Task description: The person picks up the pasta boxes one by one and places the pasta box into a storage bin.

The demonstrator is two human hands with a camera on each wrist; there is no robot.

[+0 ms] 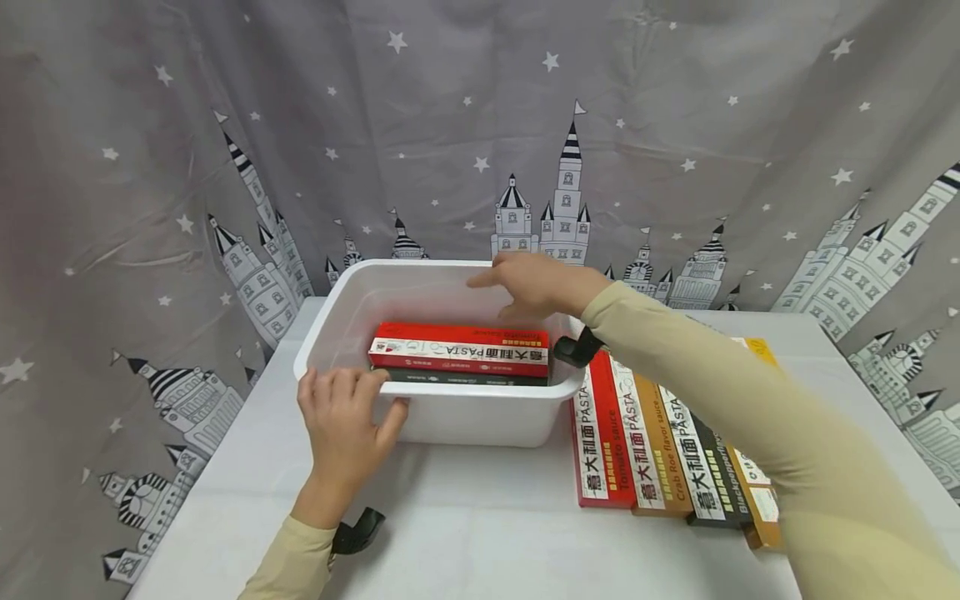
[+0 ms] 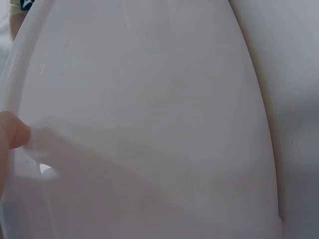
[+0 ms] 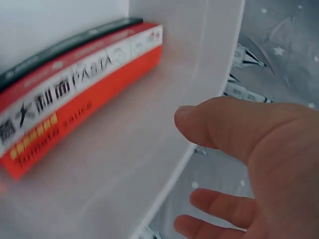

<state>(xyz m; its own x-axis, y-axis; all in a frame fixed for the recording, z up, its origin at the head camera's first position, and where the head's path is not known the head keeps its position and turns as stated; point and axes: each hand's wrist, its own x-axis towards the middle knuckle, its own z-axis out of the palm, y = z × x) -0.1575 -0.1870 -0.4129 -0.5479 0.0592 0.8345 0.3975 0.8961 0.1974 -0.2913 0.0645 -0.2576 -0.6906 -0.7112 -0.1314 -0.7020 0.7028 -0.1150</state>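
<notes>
A white plastic bin [image 1: 480, 421] stands on the table. My left hand [image 1: 341, 429] grips its front rim near the left corner, fingers over the edge and thumb against the outer wall; the left wrist view shows that thumb [image 2: 14, 132] on the wall. Inside the bin, a red tomato sauce pasta box [image 1: 461, 346] lies along the front side, beside a dark box [image 1: 465, 378]. My right hand [image 1: 536, 283] hovers over the far right part of the bin with spread fingers and nothing in them. Its thumb [image 3: 204, 122] overlaps the bin's edge in the right wrist view.
Right of the bin, several pasta boxes lie side by side: a red one [image 1: 603, 442], a crab roe one [image 1: 660, 458], a black pepper one [image 1: 716, 483] and an orange one [image 1: 765, 517], partly under my right sleeve. A grey castle-print curtain [image 1: 442, 100] hangs behind the table.
</notes>
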